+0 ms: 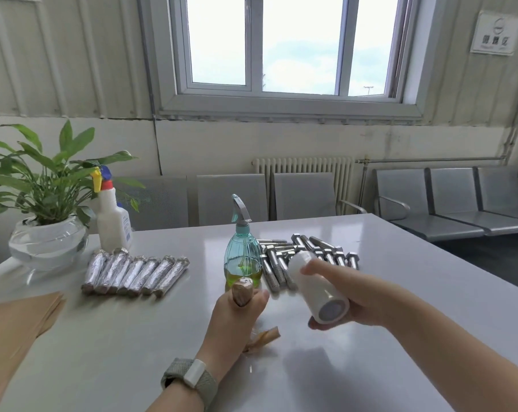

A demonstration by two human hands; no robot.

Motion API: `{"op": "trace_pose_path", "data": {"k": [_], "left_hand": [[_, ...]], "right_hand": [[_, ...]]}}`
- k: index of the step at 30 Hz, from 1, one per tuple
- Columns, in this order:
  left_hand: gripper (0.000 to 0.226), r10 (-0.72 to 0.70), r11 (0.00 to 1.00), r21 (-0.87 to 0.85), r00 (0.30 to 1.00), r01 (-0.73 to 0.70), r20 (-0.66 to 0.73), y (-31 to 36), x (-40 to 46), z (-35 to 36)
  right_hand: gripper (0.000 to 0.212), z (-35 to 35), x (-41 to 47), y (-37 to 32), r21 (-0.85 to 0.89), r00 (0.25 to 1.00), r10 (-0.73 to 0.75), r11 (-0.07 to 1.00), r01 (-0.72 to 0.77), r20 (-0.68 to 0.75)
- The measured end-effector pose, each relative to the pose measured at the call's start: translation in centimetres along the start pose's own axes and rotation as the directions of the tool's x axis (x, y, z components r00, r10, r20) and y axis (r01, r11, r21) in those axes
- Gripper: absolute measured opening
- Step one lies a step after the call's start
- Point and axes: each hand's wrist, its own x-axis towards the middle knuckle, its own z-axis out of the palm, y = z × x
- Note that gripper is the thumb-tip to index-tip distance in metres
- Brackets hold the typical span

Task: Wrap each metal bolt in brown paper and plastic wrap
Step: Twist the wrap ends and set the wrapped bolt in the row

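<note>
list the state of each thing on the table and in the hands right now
left hand: closed on paper-wrapped bolt, upright
right hand: holding plastic wrap roll, tilted
wrapped bolts: finished, in a row
bare bolts: unwrapped, piled
green spray bottle: upright, partly full
brown paper: stacked flat

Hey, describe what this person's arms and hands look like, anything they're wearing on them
Both forearms are bare, with no sleeves in view and no gloves. The left hand has a band on its wrist: a woven grey-green strap with a small white rectangular piece on top, like a watch or fitness band clasp. The right hand and its wrist carry nothing: no watch or bracelet shows. No rings show on the visible fingers.
</note>
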Motion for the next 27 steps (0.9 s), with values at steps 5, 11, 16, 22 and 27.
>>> {"op": "trace_pose_path", "data": {"k": [5, 11, 16, 22, 27], "left_hand": [[0.077, 0.013, 0.998, -0.059, 0.994, -0.007, 0.107, 0.2, -0.3, 0.1], [0.052, 0.077, 0.994, 0.05, 0.963, -0.093, 0.256, 0.5, -0.6, 0.2], [0.058, 0.124, 0.981, 0.116, 0.967, -0.152, 0.222, 0.4, -0.6, 0.7], [0.069, 0.128, 0.971, 0.15, 0.936, -0.185, 0.328, 1.4, -1.8, -0.3], [0.021, 0.021, 0.994, 0.094, 0.923, -0.062, 0.384, 3.0, -2.5, -3.8]], "right_hand": [[0.039, 1.0, -0.5, -2.6, -0.01, 0.992, -0.097, 0.995, 0.099, 0.085], [0.041, 1.7, 0.3, -3.7, -0.002, 0.991, -0.076, 0.997, 0.076, 0.108], [0.058, 0.8, 0.6, -3.2, 0.005, 0.996, -0.068, 0.998, 0.068, 0.049], [0.061, 0.5, 0.2, -2.9, -0.043, 0.994, -0.105, 0.993, 0.106, 0.023], [0.073, 1.0, -0.2, -2.9, -0.068, 0.985, -0.164, 0.983, 0.168, 0.061]]}}
